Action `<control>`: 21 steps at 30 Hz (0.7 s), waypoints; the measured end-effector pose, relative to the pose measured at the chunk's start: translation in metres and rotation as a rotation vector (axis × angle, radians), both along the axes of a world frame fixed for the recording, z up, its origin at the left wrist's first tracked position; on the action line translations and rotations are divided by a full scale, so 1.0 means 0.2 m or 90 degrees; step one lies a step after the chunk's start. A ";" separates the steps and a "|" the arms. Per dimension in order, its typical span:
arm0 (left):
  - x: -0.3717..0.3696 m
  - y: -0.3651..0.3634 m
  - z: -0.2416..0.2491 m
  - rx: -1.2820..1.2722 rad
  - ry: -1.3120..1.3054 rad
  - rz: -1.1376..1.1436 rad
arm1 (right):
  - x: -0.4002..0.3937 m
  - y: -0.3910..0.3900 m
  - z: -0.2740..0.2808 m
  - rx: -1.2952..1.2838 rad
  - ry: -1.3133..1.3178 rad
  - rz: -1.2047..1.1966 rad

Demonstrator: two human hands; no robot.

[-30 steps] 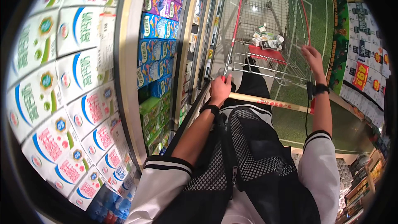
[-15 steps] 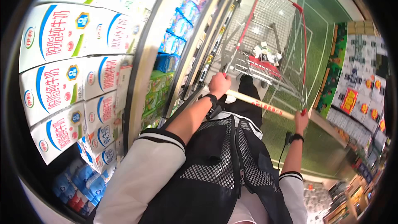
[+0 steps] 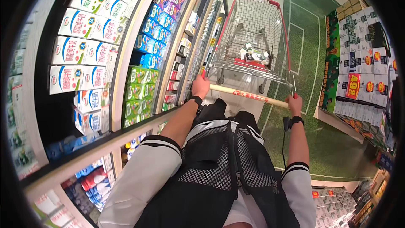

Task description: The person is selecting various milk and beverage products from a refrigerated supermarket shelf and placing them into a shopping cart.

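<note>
Ahead of me stands a shopping cart [image 3: 237,21] of metal wire with red trim. Its cream handlebar [image 3: 249,96] bears red lettering. My left hand [image 3: 201,86] is closed around the handlebar's left end, by a red fitting. Around the right end my right hand [image 3: 295,103] is closed the same way. A dark band sits on each wrist. Down in the cart lie several small white, green and dark packages [image 3: 254,55], too small to identify, near a red panel [image 3: 248,64].
On the left, shelves hold milk cartons [image 3: 67,79], blue packs [image 3: 154,29] and green packs [image 3: 139,90]; a shelf edge [image 3: 101,148] runs close by my left arm. Stacked white boxes [image 3: 365,59] with price signs [image 3: 353,85] line the right. Green court-patterned flooring [image 3: 303,59] lies ahead.
The view has swung, so the cart and handlebar appear straighter ahead and the milk cartons look smaller and farther off. Both hands keep their hold on the handlebar.
</note>
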State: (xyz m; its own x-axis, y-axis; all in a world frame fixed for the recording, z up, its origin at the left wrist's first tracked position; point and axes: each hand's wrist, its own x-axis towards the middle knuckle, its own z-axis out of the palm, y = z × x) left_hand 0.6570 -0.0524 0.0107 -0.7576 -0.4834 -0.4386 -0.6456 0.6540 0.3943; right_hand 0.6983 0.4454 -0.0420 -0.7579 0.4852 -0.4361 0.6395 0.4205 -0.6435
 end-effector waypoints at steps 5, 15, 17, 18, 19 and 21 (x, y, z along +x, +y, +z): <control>0.09 -0.05 -0.15 0.061 0.004 0.025 | 0.04 0.05 -0.16 0.078 0.011 0.032; 0.53 0.09 -0.08 -0.045 0.101 0.054 | 0.39 0.06 -0.10 0.087 0.032 0.043; 0.62 0.05 -0.22 0.023 0.063 0.152 | 0.48 0.05 -0.03 0.080 0.030 0.044; 0.67 0.03 -0.27 0.091 0.022 0.251 | 0.54 0.04 0.00 0.073 0.025 0.045; 0.71 0.07 -0.16 0.061 -0.028 0.238 | 0.58 0.06 -0.02 0.080 0.005 0.045; 0.82 0.09 -0.12 0.159 -0.008 0.295 | 0.67 0.08 -0.03 0.097 0.004 0.052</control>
State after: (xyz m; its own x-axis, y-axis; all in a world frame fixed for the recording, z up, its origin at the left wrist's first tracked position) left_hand 0.8209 -0.0342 -0.0140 -0.4825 -0.6467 -0.5907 -0.8508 0.1858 0.4915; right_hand 0.8328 0.4612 -0.0482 -0.7999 0.4822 -0.3573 0.5954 0.5632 -0.5730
